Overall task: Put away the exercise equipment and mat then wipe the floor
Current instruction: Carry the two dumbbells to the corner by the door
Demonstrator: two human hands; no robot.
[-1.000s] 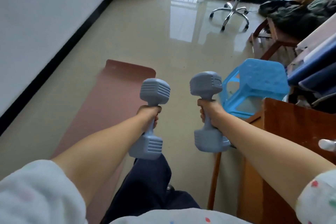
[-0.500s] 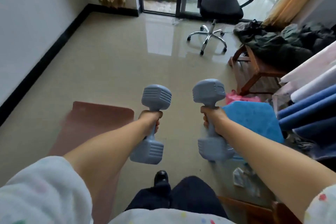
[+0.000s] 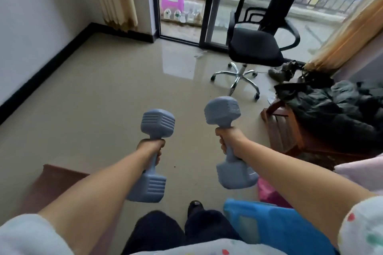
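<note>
both arms outstretched, each grip (image 3: 150, 148) (image 3: 229, 139) holding a dumbbell (image 3: 153, 155) (image 3: 230, 143) upright.

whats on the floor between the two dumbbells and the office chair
In the head view, the stretch from the left dumbbell and right dumbbell to the office chair is bare, glossy floor.

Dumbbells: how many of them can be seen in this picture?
2. One dumbbell is held upright in the left hand; the other dumbbell is gripped by its handle in the right hand. Both are above the floor. More may lie outside the view.
</note>
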